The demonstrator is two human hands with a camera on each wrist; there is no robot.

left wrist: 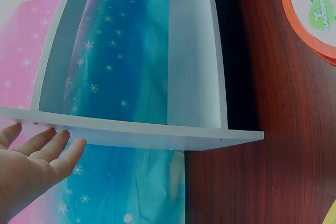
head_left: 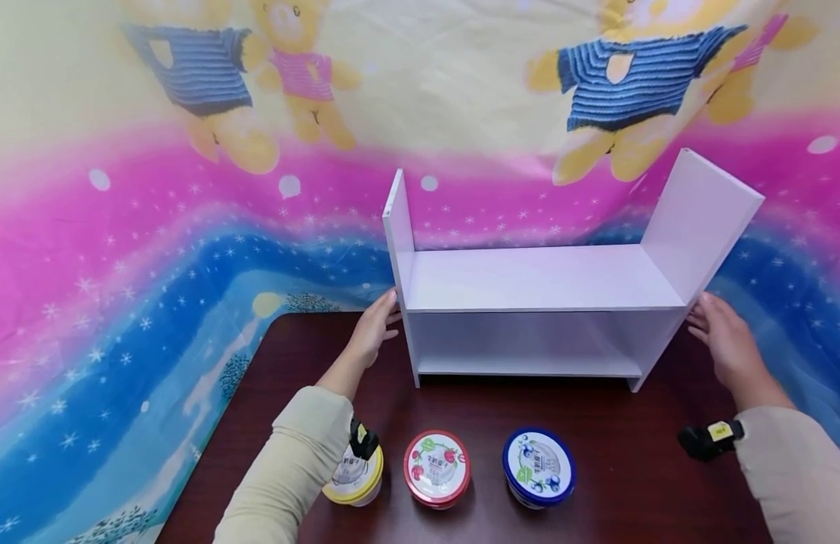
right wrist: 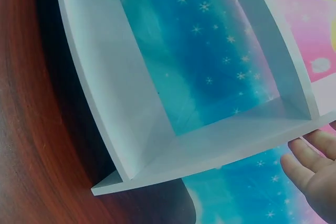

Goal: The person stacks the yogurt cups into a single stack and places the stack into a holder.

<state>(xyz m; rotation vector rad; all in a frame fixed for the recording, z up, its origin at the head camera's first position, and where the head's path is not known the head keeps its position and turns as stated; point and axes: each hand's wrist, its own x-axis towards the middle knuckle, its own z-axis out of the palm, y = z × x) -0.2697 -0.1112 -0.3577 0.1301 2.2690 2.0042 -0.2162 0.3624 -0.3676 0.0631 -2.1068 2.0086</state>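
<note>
A white shelf unit [head_left: 538, 281] stands upright between the left grip [head_left: 372, 331] and right grip [head_left: 729, 340], over a dark table [head_left: 637, 468]. Both grips are loosely spread, pinching nothing, fingertips against its outer side panels [head_left: 699, 219]. It looks stiff, bulky, fairly light, perhaps slippery; both side panels, pressed evenly, seem the best hold. Three lidded tubs [head_left: 436, 468] sit nearer the wearer than either grip.

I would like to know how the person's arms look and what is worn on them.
The left sleeve and right sleeve are pale beige, with a wide cuff on the left. The left wrist camera and right wrist camera are small and black, each with a yellow patch whose marking is unreadable. No gloves show.
</note>
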